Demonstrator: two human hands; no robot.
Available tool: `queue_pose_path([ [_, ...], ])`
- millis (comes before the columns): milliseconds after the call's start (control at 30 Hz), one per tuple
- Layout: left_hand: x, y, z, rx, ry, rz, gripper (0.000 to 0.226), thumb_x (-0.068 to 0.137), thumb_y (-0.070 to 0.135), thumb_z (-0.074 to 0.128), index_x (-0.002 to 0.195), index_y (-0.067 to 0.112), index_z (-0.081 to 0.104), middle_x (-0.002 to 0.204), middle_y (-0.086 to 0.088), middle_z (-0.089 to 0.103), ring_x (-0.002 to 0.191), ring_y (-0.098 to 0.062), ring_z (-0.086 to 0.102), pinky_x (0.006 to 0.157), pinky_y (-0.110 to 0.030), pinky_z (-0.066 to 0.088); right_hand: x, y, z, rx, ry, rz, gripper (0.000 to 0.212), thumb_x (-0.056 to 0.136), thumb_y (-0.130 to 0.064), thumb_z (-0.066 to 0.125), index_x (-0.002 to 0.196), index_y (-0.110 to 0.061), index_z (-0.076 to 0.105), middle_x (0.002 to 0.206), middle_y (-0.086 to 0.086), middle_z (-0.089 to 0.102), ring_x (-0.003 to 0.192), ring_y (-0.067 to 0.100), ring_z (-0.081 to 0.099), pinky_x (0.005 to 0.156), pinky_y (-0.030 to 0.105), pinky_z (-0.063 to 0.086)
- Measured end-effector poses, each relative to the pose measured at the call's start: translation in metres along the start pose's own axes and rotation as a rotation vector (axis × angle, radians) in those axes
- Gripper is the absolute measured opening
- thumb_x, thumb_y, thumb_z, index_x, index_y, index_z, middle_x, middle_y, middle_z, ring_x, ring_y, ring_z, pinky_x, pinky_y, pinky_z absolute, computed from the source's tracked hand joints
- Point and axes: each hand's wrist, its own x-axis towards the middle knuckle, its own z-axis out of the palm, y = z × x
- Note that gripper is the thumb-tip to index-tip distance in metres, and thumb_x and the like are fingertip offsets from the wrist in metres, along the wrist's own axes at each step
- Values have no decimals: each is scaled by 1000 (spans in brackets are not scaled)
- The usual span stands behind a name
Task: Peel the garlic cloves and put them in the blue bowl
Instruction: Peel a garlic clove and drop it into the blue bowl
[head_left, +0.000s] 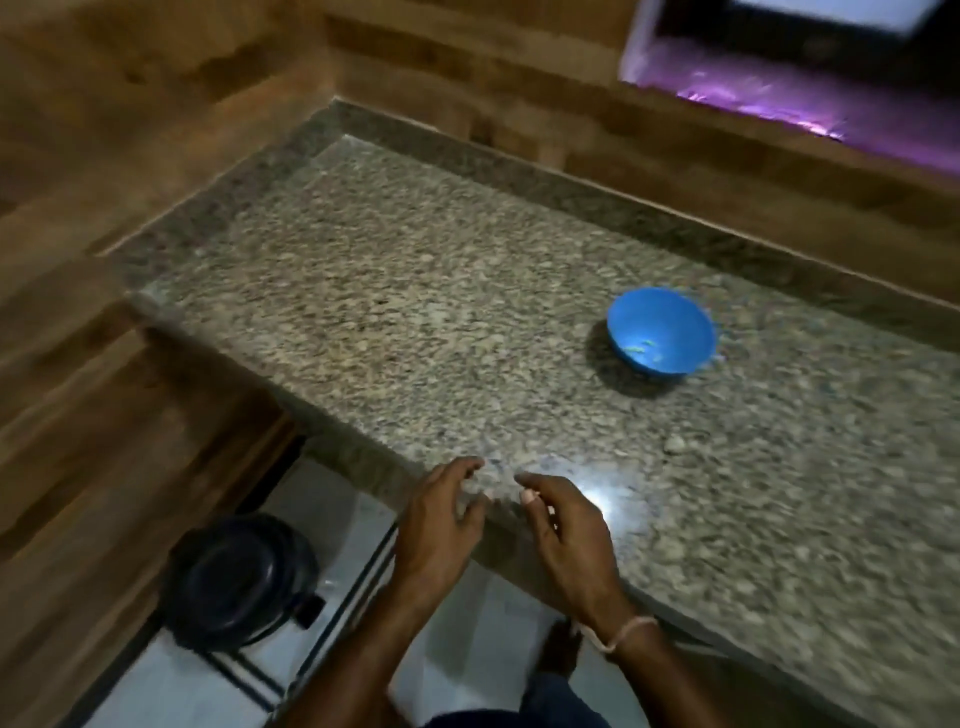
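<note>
Nearest, two bare hands hover over the front edge of a speckled granite counter (415, 312), well short of the blue bowl (670, 317) and to its left. The left hand (441, 519) has fingers loosely curled and apart, holding nothing visible. The right hand (569, 530), with a cord bracelet (626, 635) at its wrist, brings thumb toward fingertips; blur hides whether it pinches anything. Farther back, the bowl sits upright on the counter with a few small greenish bits (641, 345) inside, too blurred to identify. Beyond the bowl stands a wood-panelled wall (467, 67).
</note>
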Motion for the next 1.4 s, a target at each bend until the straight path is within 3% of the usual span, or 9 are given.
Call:
queue_pose_path([
  [167,19,52,77,-28,-103,37,40,96,17,67,134,27,63,133,7,62,118,-12,61,102,-35,52,9,65,-79,-50,97,65,27,107,-36,54,126,-27,71,123,-11,70,111,7,66,96,34,54],
  [333,43,90,131,26,-158,80,38,93,19,73,130,21,67,122,7,65,101,-8,64,86,-21,49,15,109,-129,-116,160,140,48,99,-54,46,127,-24,71,126,-8,68,108,14,68,90,40,57],
  [500,77,95,156,209,-157,152,37,87,8,73,122,19,68,114,1,63,102,-15,62,80,-21,41,37,136,-152,-388,134,206,47,95,-24,70,141,-18,59,138,5,58,126,29,53,99,42,50],
  [700,99,87,171,252,-190,198,26,89,-2,63,87,24,62,90,3,58,79,-7,60,67,-33,49,72,135,-153,-645,13,307,58,87,-40,79,135,-22,52,144,5,45,130,34,43,96,45,42],
  [800,100,92,169,230,-170,181,27,93,3,61,82,28,58,86,9,58,76,8,58,63,-32,51,75,137,-150,-651,60,324,57,84,-43,80,130,-27,51,137,0,44,125,30,44,93,44,40],
  [867,107,109,164,174,-113,193,20,95,12,61,83,28,57,82,12,60,74,2,57,59,-30,46,78,138,-148,-655,86,329,58,83,-45,81,130,-29,50,135,-3,43,123,28,44,91,43,39],
  [1067,177,168,153,168,32,363,13,91,17,71,91,26,62,90,11,64,87,-17,60,63,-32,40,88,136,-142,-667,108,386,67,76,-39,87,133,-30,51,140,-2,45,127,29,43,92,46,39],
  [1200,218,177,161,324,-37,370,19,88,17,78,102,21,67,104,2,69,103,-26,61,74,-37,45,87,134,-141,-664,126,400,71,77,-36,86,137,-33,48,140,-6,42,128,27,42,91,44,36],
  [1400,204,167,157,212,29,460,19,89,17,76,106,21,68,104,5,65,102,-20,57,71,-32,41,83,136,-141,-492,184,384,75,79,-27,87,145,-28,53,152,-4,44,139,25,38,101,45,42],
])
